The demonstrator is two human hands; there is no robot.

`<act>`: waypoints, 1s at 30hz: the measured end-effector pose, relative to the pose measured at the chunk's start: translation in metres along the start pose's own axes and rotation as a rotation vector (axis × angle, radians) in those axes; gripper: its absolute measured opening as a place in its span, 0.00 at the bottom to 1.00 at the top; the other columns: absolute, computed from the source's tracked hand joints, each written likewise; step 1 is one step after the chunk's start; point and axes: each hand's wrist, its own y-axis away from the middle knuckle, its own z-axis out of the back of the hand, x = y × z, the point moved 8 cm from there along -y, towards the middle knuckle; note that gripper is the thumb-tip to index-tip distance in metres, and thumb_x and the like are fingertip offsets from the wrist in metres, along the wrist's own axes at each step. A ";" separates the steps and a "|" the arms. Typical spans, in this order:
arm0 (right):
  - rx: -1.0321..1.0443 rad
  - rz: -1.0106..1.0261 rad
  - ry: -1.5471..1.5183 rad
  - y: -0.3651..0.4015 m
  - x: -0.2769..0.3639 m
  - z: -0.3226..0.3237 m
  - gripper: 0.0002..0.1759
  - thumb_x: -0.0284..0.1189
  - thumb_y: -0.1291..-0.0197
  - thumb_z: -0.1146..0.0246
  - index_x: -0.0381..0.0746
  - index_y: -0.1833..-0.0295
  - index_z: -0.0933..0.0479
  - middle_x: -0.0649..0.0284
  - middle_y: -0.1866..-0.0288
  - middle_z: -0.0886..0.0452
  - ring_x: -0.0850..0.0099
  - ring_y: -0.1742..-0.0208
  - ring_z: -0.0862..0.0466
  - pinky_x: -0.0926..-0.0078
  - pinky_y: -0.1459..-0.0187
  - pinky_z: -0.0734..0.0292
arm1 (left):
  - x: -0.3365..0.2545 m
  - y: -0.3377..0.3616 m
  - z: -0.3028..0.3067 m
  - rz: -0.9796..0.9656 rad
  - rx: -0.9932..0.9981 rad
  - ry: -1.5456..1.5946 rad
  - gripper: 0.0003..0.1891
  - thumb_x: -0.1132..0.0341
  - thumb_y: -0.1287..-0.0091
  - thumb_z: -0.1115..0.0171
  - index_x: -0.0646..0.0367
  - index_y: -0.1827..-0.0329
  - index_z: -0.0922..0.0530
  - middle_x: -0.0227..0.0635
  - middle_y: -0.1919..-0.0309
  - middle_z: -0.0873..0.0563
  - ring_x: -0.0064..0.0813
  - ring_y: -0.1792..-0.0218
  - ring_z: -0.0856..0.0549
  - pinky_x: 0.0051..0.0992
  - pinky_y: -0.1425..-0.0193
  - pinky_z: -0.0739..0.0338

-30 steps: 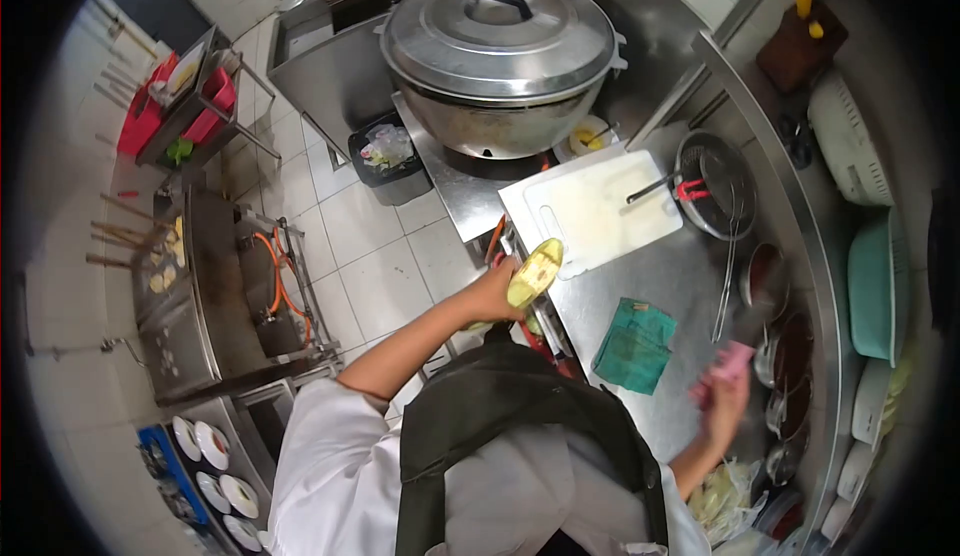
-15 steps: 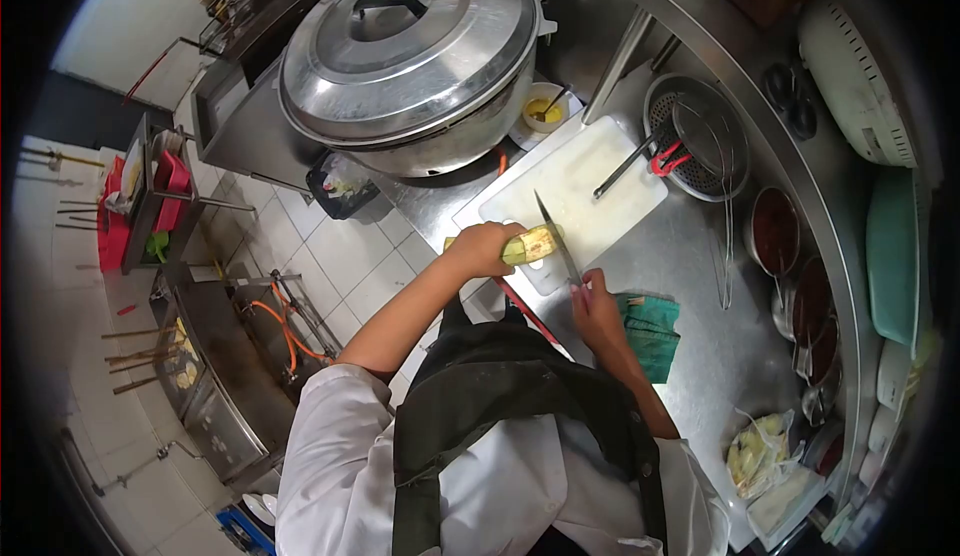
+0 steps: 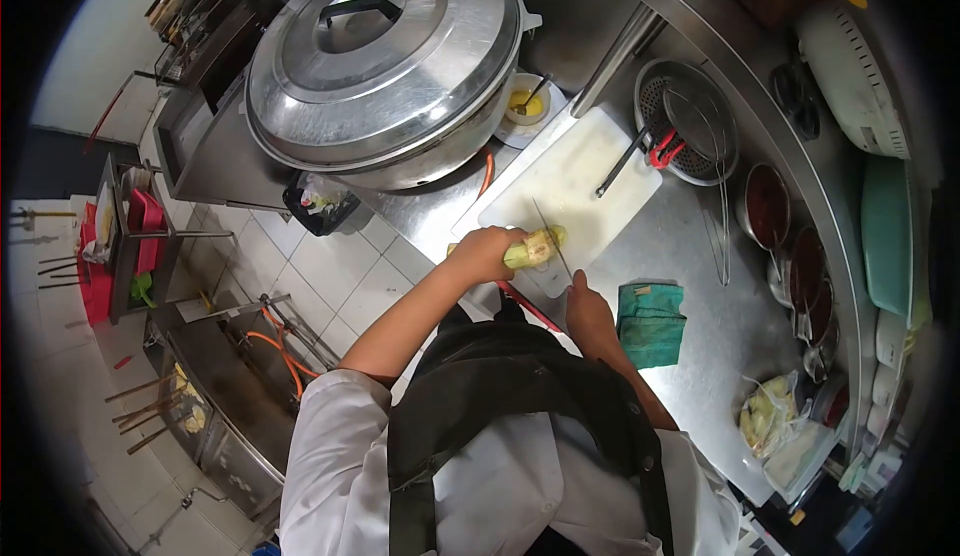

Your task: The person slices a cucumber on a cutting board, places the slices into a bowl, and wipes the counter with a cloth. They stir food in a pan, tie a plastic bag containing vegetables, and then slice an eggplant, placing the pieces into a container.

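At the near corner of the white cutting board (image 3: pixel 590 171), the left hand (image 3: pixel 487 252) is closed round one end of a yellow-green vegetable (image 3: pixel 535 247), fingers wrapped over it and the wrist off the board's edge. The right hand (image 3: pixel 585 306) is closed on the handle of a knife (image 3: pixel 553 241). The blade reaches away from the body and lies across the vegetable close to its free end.

Judgement: the step in hand is a cross-cut, with the blade on or just above the piece; we cannot tell whether it has bitten in. The next move calls for a firm hold, the left fingertips kept back of the blade line, and a straight press down onto the board.

Orientation: the vegetable's long axis runs across the body from left to right. Its free end points right, toward the middle of the board, and the knife crosses it nearly square.

Further out, a green cloth (image 3: pixel 650 324) lies on the steel bench (image 3: pixel 700 376) just right of the knife hand. A wire strainer (image 3: pixel 690 131) sits beyond the board, and a large lidded pot (image 3: pixel 385 56) stands to the far left.
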 end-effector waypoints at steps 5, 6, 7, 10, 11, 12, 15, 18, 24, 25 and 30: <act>0.011 -0.017 -0.005 -0.018 -0.005 -0.005 0.13 0.29 0.36 0.55 0.31 0.51 0.38 0.42 0.69 0.23 0.46 0.63 0.22 0.52 0.61 0.30 | 0.006 -0.004 0.003 0.013 0.014 0.040 0.33 0.67 0.64 0.32 0.50 0.47 0.25 0.41 0.63 0.17 0.42 0.61 0.18 0.33 0.57 0.24; 0.019 -0.017 -0.002 -0.024 -0.010 -0.009 0.14 0.29 0.36 0.55 0.31 0.51 0.38 0.41 0.69 0.23 0.46 0.62 0.22 0.52 0.61 0.30 | 0.007 -0.004 0.003 0.020 0.020 0.055 0.33 0.67 0.64 0.32 0.50 0.47 0.25 0.41 0.63 0.17 0.42 0.61 0.18 0.33 0.57 0.24; 0.036 -0.013 -0.013 -0.033 -0.020 -0.018 0.14 0.30 0.37 0.54 0.31 0.50 0.38 0.41 0.69 0.23 0.46 0.63 0.22 0.51 0.62 0.29 | 0.006 -0.005 0.004 -0.005 0.033 0.079 0.32 0.68 0.64 0.32 0.49 0.47 0.24 0.41 0.63 0.16 0.41 0.62 0.17 0.32 0.57 0.24; -0.024 -0.018 -0.014 -0.040 -0.031 -0.036 0.14 0.30 0.37 0.53 0.33 0.50 0.37 0.42 0.70 0.22 0.45 0.65 0.21 0.50 0.63 0.29 | -0.003 -0.002 0.009 -0.025 0.019 0.083 0.32 0.68 0.63 0.32 0.49 0.47 0.24 0.41 0.62 0.17 0.40 0.61 0.17 0.31 0.56 0.24; -0.048 -0.013 -0.028 -0.039 -0.030 -0.033 0.13 0.32 0.37 0.53 0.34 0.51 0.37 0.42 0.70 0.22 0.45 0.67 0.21 0.50 0.65 0.29 | -0.002 -0.001 0.008 -0.028 0.017 0.097 0.32 0.69 0.63 0.32 0.49 0.46 0.25 0.41 0.63 0.16 0.39 0.61 0.17 0.30 0.56 0.24; -0.050 -0.010 -0.044 -0.040 -0.031 -0.031 0.14 0.32 0.37 0.51 0.34 0.51 0.36 0.43 0.71 0.22 0.45 0.67 0.21 0.50 0.65 0.29 | 0.001 0.000 0.008 -0.029 0.013 0.107 0.32 0.70 0.63 0.32 0.49 0.46 0.25 0.40 0.63 0.16 0.38 0.61 0.17 0.30 0.55 0.24; -0.103 0.034 -0.131 -0.039 -0.034 -0.013 0.16 0.32 0.41 0.45 0.34 0.52 0.36 0.46 0.73 0.22 0.45 0.68 0.21 0.52 0.66 0.29 | 0.008 0.018 0.011 -0.031 -0.060 0.282 0.33 0.73 0.62 0.32 0.50 0.45 0.26 0.38 0.63 0.16 0.34 0.62 0.17 0.27 0.54 0.25; -0.266 0.109 -0.269 -0.022 -0.009 0.024 0.23 0.28 0.52 0.34 0.35 0.51 0.33 0.50 0.73 0.23 0.47 0.67 0.21 0.57 0.65 0.27 | 0.021 0.054 0.015 0.012 -0.087 0.544 0.35 0.77 0.62 0.33 0.54 0.44 0.29 0.31 0.63 0.19 0.24 0.60 0.20 0.23 0.51 0.28; -0.365 0.435 -0.131 -0.073 0.020 0.028 0.28 0.21 0.62 0.33 0.36 0.49 0.30 0.50 0.57 0.25 0.53 0.55 0.24 0.66 0.55 0.27 | 0.055 0.136 0.023 0.077 -0.334 0.672 0.36 0.78 0.60 0.32 0.57 0.42 0.32 0.30 0.61 0.23 0.19 0.58 0.24 0.22 0.49 0.30; -0.346 0.461 -0.050 -0.076 0.023 0.023 0.27 0.19 0.63 0.34 0.35 0.50 0.29 0.51 0.57 0.25 0.53 0.54 0.24 0.66 0.54 0.27 | 0.066 0.152 0.021 0.098 -0.365 0.762 0.36 0.79 0.60 0.33 0.58 0.42 0.32 0.30 0.60 0.23 0.19 0.57 0.24 0.22 0.49 0.30; -0.264 0.318 -0.042 -0.073 0.037 0.008 0.25 0.20 0.65 0.34 0.34 0.55 0.26 0.51 0.60 0.23 0.56 0.59 0.22 0.67 0.56 0.27 | 0.142 0.247 -0.007 0.295 -0.596 1.064 0.36 0.81 0.58 0.35 0.60 0.40 0.34 0.32 0.56 0.23 0.21 0.54 0.23 0.21 0.48 0.29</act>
